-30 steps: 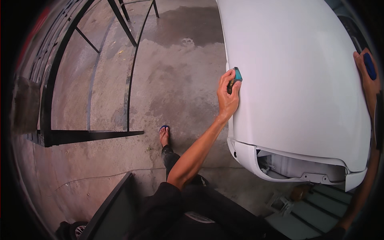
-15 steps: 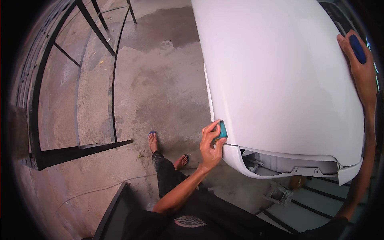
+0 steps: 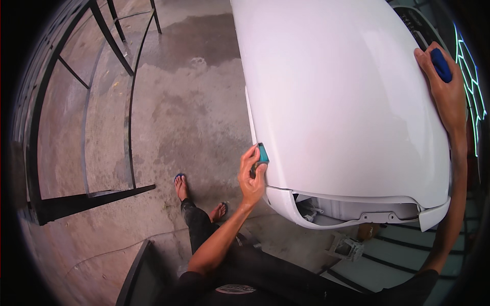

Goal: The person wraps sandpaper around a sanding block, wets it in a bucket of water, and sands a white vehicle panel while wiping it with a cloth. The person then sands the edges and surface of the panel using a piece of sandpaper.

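A large glossy white car body panel point(image 3: 332, 107) takes up the right half of the view. At its near end is an opening point(image 3: 342, 209) showing grey brackets. My left hand point(image 3: 251, 178) is closed on a small teal block point(image 3: 263, 153) at the panel's left edge, close to the near corner. On the far right, my right hand point(image 3: 449, 97) reaches along the opposite edge. Its fingers wrap a dark blue pad point(image 3: 441, 65), whose underside is hidden. Finger and thumb of this hand lie close to the panel edge.
A black metal frame rack point(image 3: 133, 76) stands at left on the stained concrete floor point(image 3: 194, 112). A dark panel edge point(image 3: 135, 273) rises at lower left. A grey bracket-like part point(image 3: 345, 247) lies below the white panel. Glowing light strips point(image 3: 469, 76) show at far right.
The whole view has shifted, so panel and rack appear farther left. My left hand with the teal block has slid slightly farther along the panel's left edge. My right hand keeps its hold.
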Demonstrator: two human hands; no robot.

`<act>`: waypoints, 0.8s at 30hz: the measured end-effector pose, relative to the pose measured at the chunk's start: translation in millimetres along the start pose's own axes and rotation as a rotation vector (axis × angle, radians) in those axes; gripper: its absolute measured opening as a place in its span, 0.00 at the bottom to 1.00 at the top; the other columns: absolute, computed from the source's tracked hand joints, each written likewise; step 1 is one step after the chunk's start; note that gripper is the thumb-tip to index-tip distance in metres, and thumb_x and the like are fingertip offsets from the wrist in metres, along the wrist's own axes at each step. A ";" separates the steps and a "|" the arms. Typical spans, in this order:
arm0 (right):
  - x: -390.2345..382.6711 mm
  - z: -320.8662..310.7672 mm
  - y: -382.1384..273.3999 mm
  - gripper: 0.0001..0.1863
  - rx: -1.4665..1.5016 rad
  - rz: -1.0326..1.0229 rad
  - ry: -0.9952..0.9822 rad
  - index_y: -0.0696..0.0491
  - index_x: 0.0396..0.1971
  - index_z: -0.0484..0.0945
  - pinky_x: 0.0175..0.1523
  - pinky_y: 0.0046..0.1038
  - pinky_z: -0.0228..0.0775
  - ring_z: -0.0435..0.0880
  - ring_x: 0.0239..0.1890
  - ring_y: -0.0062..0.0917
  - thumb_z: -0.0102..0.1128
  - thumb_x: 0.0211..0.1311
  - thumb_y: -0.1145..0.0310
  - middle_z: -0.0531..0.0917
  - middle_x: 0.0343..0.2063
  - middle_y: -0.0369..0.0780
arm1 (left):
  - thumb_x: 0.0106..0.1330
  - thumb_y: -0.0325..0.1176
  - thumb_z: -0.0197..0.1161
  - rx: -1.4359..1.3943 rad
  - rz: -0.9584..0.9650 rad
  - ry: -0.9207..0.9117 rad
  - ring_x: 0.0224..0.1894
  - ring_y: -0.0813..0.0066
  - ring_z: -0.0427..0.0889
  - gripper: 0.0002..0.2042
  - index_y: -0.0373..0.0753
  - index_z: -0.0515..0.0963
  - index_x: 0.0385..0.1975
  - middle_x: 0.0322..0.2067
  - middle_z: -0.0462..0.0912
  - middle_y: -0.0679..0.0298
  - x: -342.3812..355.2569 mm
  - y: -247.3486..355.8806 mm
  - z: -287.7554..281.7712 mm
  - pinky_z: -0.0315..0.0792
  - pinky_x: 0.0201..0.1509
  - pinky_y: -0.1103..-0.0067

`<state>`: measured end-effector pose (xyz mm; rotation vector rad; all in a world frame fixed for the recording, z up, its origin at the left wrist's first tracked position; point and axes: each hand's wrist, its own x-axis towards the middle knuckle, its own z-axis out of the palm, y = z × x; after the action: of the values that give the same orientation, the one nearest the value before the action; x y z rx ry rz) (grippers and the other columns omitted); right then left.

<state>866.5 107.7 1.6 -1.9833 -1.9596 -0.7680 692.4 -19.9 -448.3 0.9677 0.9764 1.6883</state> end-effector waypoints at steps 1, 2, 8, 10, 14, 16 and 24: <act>2.9 4.0 -5.3 0.24 0.014 -0.009 0.002 0.49 0.36 0.80 0.32 0.24 0.75 0.80 0.22 0.17 0.62 0.69 0.40 0.76 0.21 0.33 | 0.73 0.32 0.65 -0.009 -0.064 0.036 0.62 0.64 0.76 0.16 0.32 0.80 0.56 0.62 0.77 0.52 34.4 -2.5 0.5 0.70 0.66 0.70; 5.1 5.3 -11.6 0.24 0.053 -0.041 -0.043 0.50 0.35 0.81 0.31 0.25 0.76 0.80 0.20 0.19 0.62 0.68 0.40 0.77 0.19 0.34 | 0.73 0.32 0.65 -0.009 -0.062 0.045 0.62 0.64 0.76 0.16 0.32 0.80 0.56 0.62 0.77 0.52 63.3 -7.5 -0.7 0.70 0.66 0.70; -5.8 -2.8 -17.7 0.22 0.053 -0.047 -0.019 0.49 0.30 0.79 0.27 0.23 0.73 0.76 0.15 0.17 0.62 0.70 0.43 0.74 0.16 0.31 | 0.73 0.34 0.66 0.050 -0.209 0.073 0.45 0.80 0.74 0.16 0.30 0.79 0.53 0.53 0.78 0.60 -33.5 -1.9 -1.9 0.68 0.50 0.81; -5.9 -8.1 -19.1 0.22 0.009 -0.078 0.028 0.49 0.29 0.79 0.27 0.22 0.72 0.76 0.15 0.17 0.62 0.69 0.43 0.74 0.16 0.31 | 0.73 0.34 0.66 0.044 -0.206 0.087 0.42 0.82 0.72 0.14 0.30 0.80 0.50 0.49 0.77 0.62 -51.0 -10.9 4.0 0.67 0.47 0.83; -3.1 -3.6 -33.6 0.23 0.099 0.016 -0.096 0.49 0.31 0.80 0.30 0.22 0.75 0.78 0.16 0.17 0.63 0.68 0.43 0.75 0.17 0.31 | 0.77 0.35 0.62 -0.046 -0.434 0.172 0.30 0.85 0.58 0.09 0.36 0.75 0.35 0.28 0.65 0.76 49.9 -29.6 7.2 0.59 0.34 0.81; -4.7 -4.0 -38.4 0.23 0.111 0.003 -0.139 0.49 0.32 0.80 0.31 0.22 0.76 0.79 0.17 0.17 0.64 0.67 0.42 0.76 0.17 0.31 | 0.79 0.36 0.58 -0.155 -0.525 0.177 0.29 0.87 0.58 0.11 0.37 0.75 0.34 0.24 0.63 0.78 70.1 -39.0 3.2 0.58 0.33 0.82; -7.1 -9.9 -29.6 0.22 0.084 0.038 -0.073 0.50 0.36 0.83 0.32 0.22 0.75 0.80 0.21 0.17 0.65 0.67 0.44 0.75 0.20 0.32 | 0.77 0.37 0.61 0.041 -0.349 0.271 0.29 0.87 0.58 0.12 0.36 0.78 0.34 0.27 0.65 0.78 18.7 -16.5 16.0 0.55 0.32 0.84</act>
<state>835.9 98.5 0.6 -2.0197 -1.9546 -0.6014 707.4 4.9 -454.2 0.5602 1.2806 1.5286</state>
